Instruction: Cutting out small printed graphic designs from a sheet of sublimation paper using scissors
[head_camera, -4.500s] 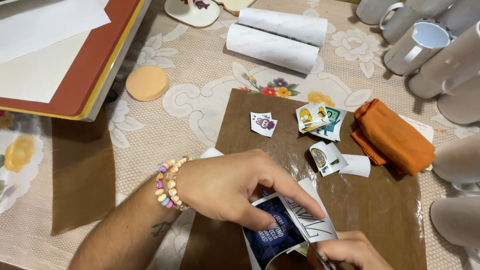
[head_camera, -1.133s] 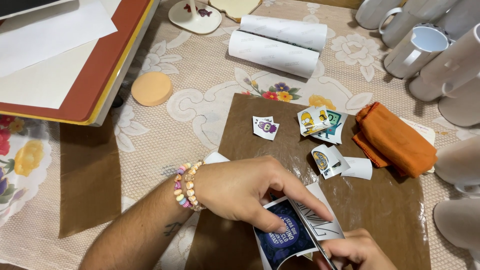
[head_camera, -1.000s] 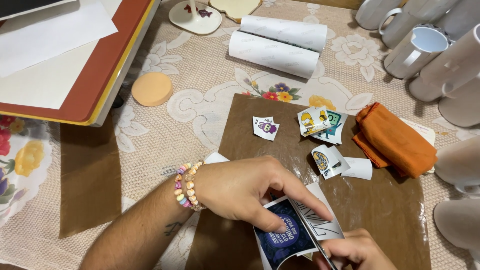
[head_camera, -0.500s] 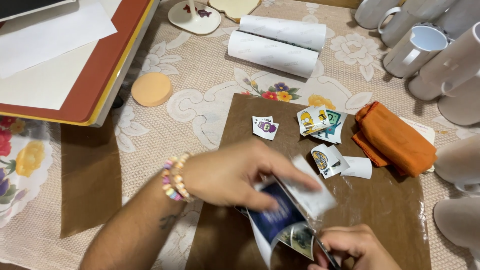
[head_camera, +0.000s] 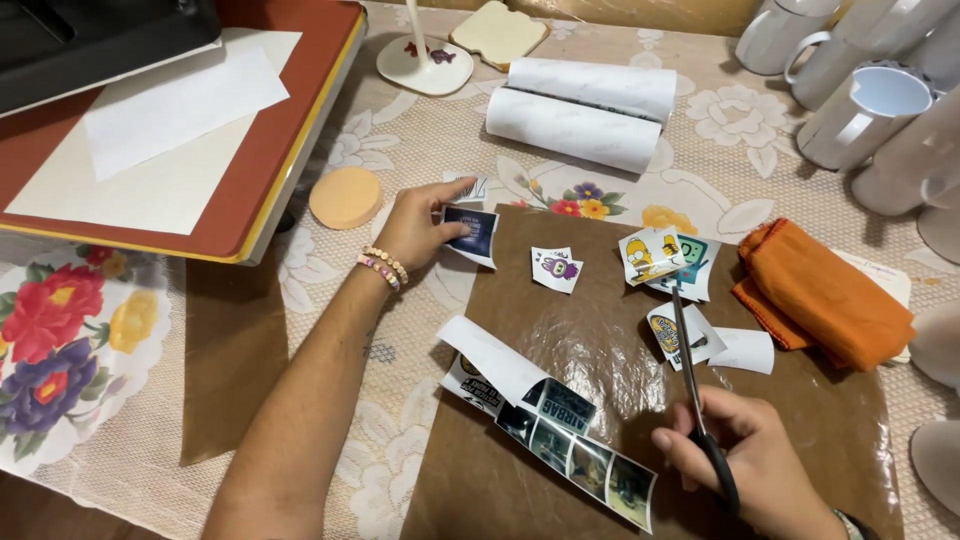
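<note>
A small dark-blue printed paper cut-out (head_camera: 470, 230) is pinched between thumb and fingertips of the left hand (head_camera: 420, 222), at the upper left corner of the brown glossy sheet (head_camera: 560, 400) spread on the lace-covered tabletop (head_camera: 400, 170). Just left of that grip lies a round peach sponge pad (head_camera: 345, 197); beyond it the red-edged press board (head_camera: 250, 180) closes off that side. Above the grip, two white paper rolls (head_camera: 580, 110) lie across the tabletop. To its right, open brown sheet is left up to a small purple-figure sticker (head_camera: 555, 268).

The right hand (head_camera: 745, 465) is closed round black-handled scissors (head_camera: 695, 385); the blades appear shut, though their thin line makes this uncertain. Left of this grip lies a curled strip of printed pictures (head_camera: 555, 440), close by but apart. Past the blade tips sit yellow cartoon cut-outs (head_camera: 660, 255), and to the right a folded orange cloth (head_camera: 825, 295).
</note>
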